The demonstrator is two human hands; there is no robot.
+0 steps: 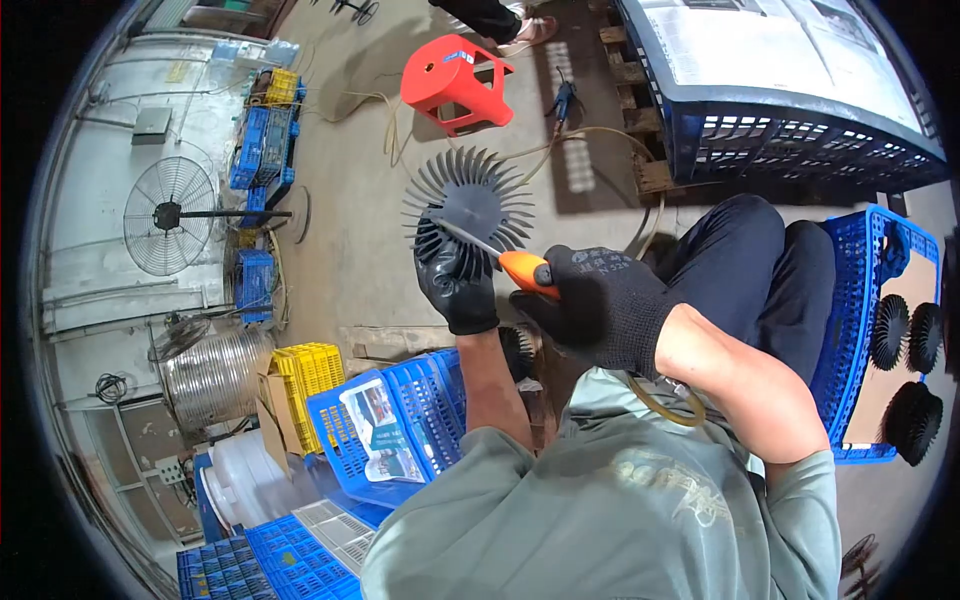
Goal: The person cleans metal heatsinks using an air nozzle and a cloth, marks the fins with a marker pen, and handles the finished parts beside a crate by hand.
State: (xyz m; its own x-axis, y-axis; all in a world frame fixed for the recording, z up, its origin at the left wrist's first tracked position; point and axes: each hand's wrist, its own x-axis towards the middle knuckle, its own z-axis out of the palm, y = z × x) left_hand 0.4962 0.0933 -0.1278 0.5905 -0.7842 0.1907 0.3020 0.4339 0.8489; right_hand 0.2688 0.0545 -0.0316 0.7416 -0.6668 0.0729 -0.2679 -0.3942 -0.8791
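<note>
A dark round part with many radial fins [472,208] is held up in front of me. My left hand [456,285], in a black glove, grips its lower left fins. My right hand [605,300], also gloved in black, is closed around the orange handle of a tool [528,273]. The tool's thin metal blade runs up and left across the face of the finned part, its tip near the left side of the hub. Whether the tip presses on the surface I cannot tell.
A red stool [450,80] stands ahead, with a person's shoe [530,34] behind it. At the right, a blue crate [835,330] holds several finned parts. A dark crate [790,140] sits on a pallet. Blue crates [345,425] are at lower left; hoses cross the floor.
</note>
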